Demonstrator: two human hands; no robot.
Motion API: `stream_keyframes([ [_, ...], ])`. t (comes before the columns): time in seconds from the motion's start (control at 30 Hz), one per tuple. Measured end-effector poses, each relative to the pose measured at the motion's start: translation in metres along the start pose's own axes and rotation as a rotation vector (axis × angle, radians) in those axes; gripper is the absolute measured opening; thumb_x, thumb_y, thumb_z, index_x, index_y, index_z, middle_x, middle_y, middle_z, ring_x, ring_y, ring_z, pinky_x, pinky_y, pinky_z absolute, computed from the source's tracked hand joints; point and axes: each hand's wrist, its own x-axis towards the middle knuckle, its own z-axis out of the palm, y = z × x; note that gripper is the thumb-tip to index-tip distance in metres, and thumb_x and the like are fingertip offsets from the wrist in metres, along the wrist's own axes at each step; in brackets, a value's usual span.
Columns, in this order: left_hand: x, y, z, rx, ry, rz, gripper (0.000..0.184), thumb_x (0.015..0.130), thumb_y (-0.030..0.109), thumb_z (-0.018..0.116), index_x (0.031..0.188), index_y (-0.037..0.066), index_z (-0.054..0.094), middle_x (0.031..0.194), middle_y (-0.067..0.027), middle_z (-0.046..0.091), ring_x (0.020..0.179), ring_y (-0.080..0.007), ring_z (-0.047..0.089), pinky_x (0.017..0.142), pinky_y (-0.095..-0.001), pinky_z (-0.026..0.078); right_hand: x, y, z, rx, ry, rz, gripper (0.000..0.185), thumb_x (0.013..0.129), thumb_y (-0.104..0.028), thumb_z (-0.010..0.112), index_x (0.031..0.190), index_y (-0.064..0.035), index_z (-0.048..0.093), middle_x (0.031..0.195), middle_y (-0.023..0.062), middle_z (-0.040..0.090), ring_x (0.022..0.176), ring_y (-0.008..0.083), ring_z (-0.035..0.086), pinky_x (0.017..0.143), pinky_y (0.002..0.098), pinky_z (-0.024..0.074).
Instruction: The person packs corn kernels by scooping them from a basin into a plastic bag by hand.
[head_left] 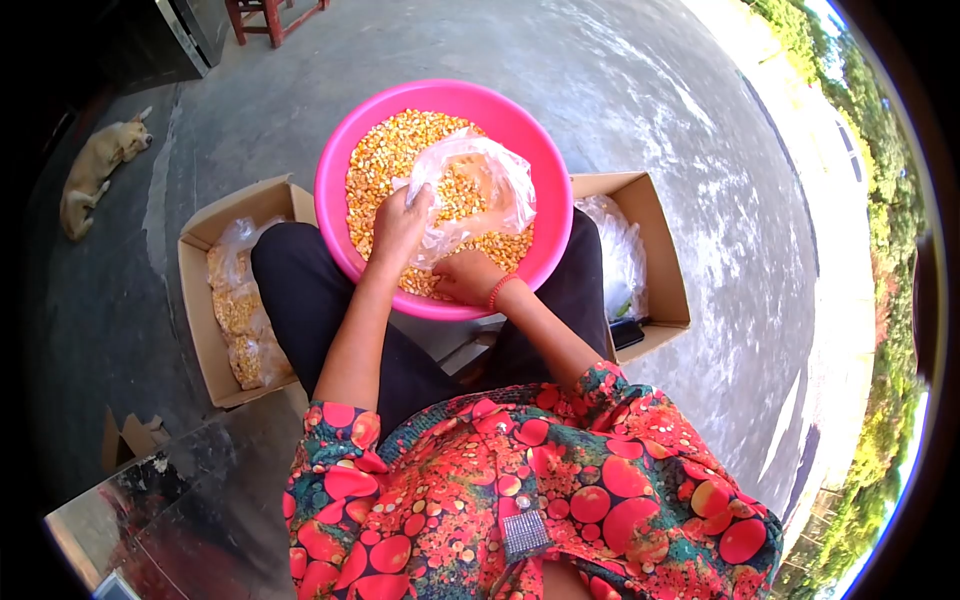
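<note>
A pink basin [556, 190] full of yellow corn kernels [385, 150] rests on my lap. Inside it lies a clear plastic bag [515, 185], its mouth spread and some kernels showing within. My left hand [400, 228] is closed on the bag's near left edge. Low in the basin, my right hand [468, 277] is down among the kernels beside the bag's lower edge. Its fingers are mostly hidden by corn and plastic, so their grip does not show. A red bracelet [503, 290] circles the right wrist.
A cardboard box [205, 325] on my left holds several corn-filled bags [238, 310]. On my right, another box [662, 260] contains clear plastic bags [620, 250] and a dark object [627, 333]. A dog [100, 170] lies on the concrete floor; a red stool [272, 20] stands behind.
</note>
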Motion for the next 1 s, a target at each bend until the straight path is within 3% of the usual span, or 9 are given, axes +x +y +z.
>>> stream_keyframes([
  [0.1, -0.002, 0.002, 0.001, -0.027, 0.047, 0.057, 0.035, 0.087, 0.031, 0.051, 0.075, -0.001, 0.058, 0.060, -0.0030, 0.052, 0.055, -0.0115, 0.048, 0.054, -0.0287, 0.039, -0.004, 0.010, 0.000, 0.202, 0.091, 0.008, 0.020, 0.076, -0.017, 0.055, 0.090, -0.0068, 0.064, 0.075, 0.0149, 0.063, 0.071, 0.0277, 0.062, 0.066, 0.0365, 0.0490],
  [0.2, -0.003, 0.007, -0.004, 0.030, 0.001, -0.014, 0.040, 0.084, 0.036, 0.050, 0.091, -0.001, 0.062, 0.078, -0.0195, 0.063, 0.076, -0.0318, 0.062, 0.067, -0.0384, 0.046, -0.015, 0.004, -0.020, 0.687, -0.033, 0.297, 0.017, 0.079, -0.011, 0.055, 0.092, -0.0055, 0.064, 0.070, 0.0106, 0.063, 0.063, 0.0175, 0.061, 0.055, 0.0296, 0.0503],
  [0.43, -0.002, 0.006, -0.001, 0.028, -0.002, -0.028, 0.039, 0.084, 0.035, 0.050, 0.091, -0.002, 0.061, 0.077, -0.0195, 0.062, 0.075, -0.0317, 0.062, 0.066, -0.0385, 0.045, -0.024, 0.009, -0.049, 1.112, -0.123, 0.268, 0.016, 0.086, -0.011, 0.053, 0.098, -0.0031, 0.060, 0.079, 0.0014, 0.061, 0.063, 0.0058, 0.057, 0.057, 0.0194, 0.0494],
  [0.5, -0.003, 0.006, 0.000, -0.040, 0.025, 0.031, 0.034, 0.087, 0.030, 0.050, 0.078, -0.001, 0.060, 0.061, -0.0034, 0.053, 0.055, -0.0113, 0.049, 0.053, -0.0284, 0.039, -0.020, 0.008, -0.063, 1.174, -0.038, 0.245, 0.017, 0.086, -0.011, 0.053, 0.099, -0.0026, 0.060, 0.080, 0.0019, 0.062, 0.065, 0.0062, 0.057, 0.060, 0.0199, 0.0503],
  [0.6, -0.005, 0.011, -0.001, -0.082, -0.012, 0.008, 0.032, 0.088, 0.028, 0.050, 0.080, -0.001, 0.060, 0.061, -0.0031, 0.054, 0.055, -0.0104, 0.049, 0.053, -0.0274, 0.039, -0.007, 0.009, -0.081, 1.301, 0.210, 0.212, 0.023, 0.088, -0.011, 0.050, 0.106, 0.0010, 0.056, 0.088, 0.0046, 0.062, 0.077, 0.0115, 0.061, 0.071, 0.0242, 0.0517],
  [0.73, -0.004, 0.008, -0.001, -0.060, -0.004, -0.015, 0.037, 0.085, 0.033, 0.051, 0.091, -0.002, 0.062, 0.074, -0.0171, 0.063, 0.069, -0.0243, 0.062, 0.063, -0.0350, 0.046, 0.006, 0.019, -0.082, 0.635, 0.585, -0.013, 0.024, 0.087, -0.012, 0.051, 0.108, -0.0004, 0.055, 0.091, 0.0045, 0.062, 0.078, 0.0108, 0.060, 0.068, 0.0235, 0.0505],
  [0.8, -0.005, 0.009, -0.001, -0.101, -0.006, -0.004, 0.031, 0.088, 0.027, 0.050, 0.081, -0.001, 0.061, 0.062, -0.0027, 0.054, 0.055, -0.0095, 0.049, 0.053, -0.0268, 0.040, 0.007, 0.021, -0.080, 0.105, 0.762, -0.177, 0.023, 0.087, -0.013, 0.051, 0.106, -0.0013, 0.057, 0.091, 0.0042, 0.062, 0.076, 0.0097, 0.059, 0.065, 0.0227, 0.0502],
  [0.9, -0.004, 0.009, -0.001, -0.080, -0.009, -0.023, 0.035, 0.085, 0.032, 0.052, 0.091, -0.001, 0.062, 0.074, -0.0159, 0.063, 0.068, -0.0245, 0.062, 0.063, -0.0349, 0.046, -0.008, 0.000, -0.080, 0.739, 0.095, 0.123, 0.018, 0.086, -0.016, 0.052, 0.094, -0.0031, 0.063, 0.081, 0.0030, 0.062, 0.069, 0.0061, 0.056, 0.053, 0.0204, 0.0473],
  [1.0, -0.002, 0.008, 0.001, -0.014, -0.020, -0.019, 0.035, 0.085, 0.031, 0.052, 0.090, -0.002, 0.062, 0.074, -0.0155, 0.063, 0.068, -0.0252, 0.062, 0.062, -0.0353, 0.046, -0.002, 0.004, -0.046, 0.408, -0.034, -0.213, 0.020, 0.081, -0.017, 0.054, 0.095, -0.0070, 0.064, 0.084, 0.0119, 0.063, 0.076, 0.0240, 0.061, 0.070, 0.0337, 0.0485],
])
